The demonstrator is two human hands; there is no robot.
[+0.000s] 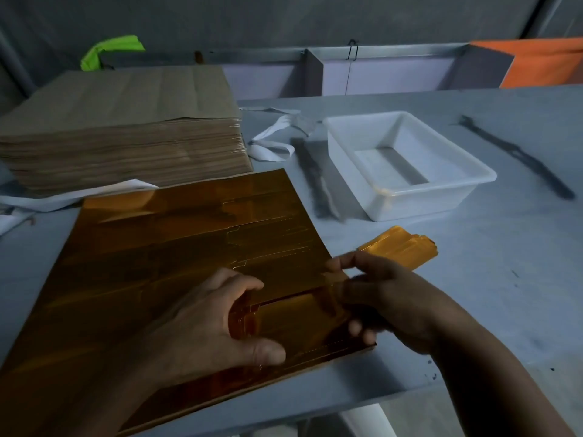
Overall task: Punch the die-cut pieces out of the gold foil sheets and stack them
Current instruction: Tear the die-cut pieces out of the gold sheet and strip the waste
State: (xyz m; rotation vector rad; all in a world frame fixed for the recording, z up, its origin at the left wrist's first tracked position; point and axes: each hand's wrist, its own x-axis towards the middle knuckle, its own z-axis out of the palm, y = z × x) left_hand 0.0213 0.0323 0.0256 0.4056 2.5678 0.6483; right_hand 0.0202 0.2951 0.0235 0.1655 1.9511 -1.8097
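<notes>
Working a die-cut piece (299,320) loose at the 5 o'clock corner of the gold foil sheet (173,263): curling the left hand (205,326) round its 9 o'clock end, thumb pinning the sheet flat; pinching its 3 o'clock end with the right hand (388,301); placing the stack of punched pieces (400,250) at 2 o'clock, probably for reach.
</notes>
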